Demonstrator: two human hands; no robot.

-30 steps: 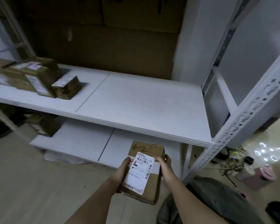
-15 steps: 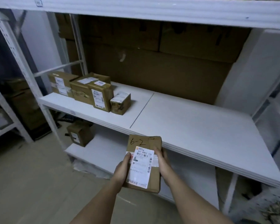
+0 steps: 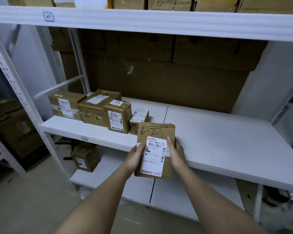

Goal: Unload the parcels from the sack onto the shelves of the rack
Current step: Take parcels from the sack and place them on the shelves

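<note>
Parcel in both hands, right at the near edge of the middle shelf: a flat brown cardboard parcel [image 3: 156,132] with "6-2" scrawled on top and a long white shipping label [image 3: 154,157] running down its face. The left hand [image 3: 136,157] grips its left edge, thumb curled over onto the label; the right hand [image 3: 176,153] clasps the right edge, thumb on top too. The parcel's far end hangs over the front lip of the white middle shelf board [image 3: 218,141] of the white metal rack [image 3: 12,81], its near end out over the floor; whether it touches the board is hard to say.

Further left on that same shelf sits a cluster of four: a taped brown box [image 3: 64,105] at the far left, a larger brown carton marked "6-2" [image 3: 93,110] beside it, an upright brown box with a "4005" sticker [image 3: 118,115] touching that, and a small label-covered box [image 3: 139,118] just beyond the held parcel's far left corner.

Down on the bottom shelf [image 3: 108,174], at its left end, stands one lone small brown box [image 3: 85,157]. Overhead, the top shelf [image 3: 142,21] carries a row of cartons, cut off by the frame.
</note>
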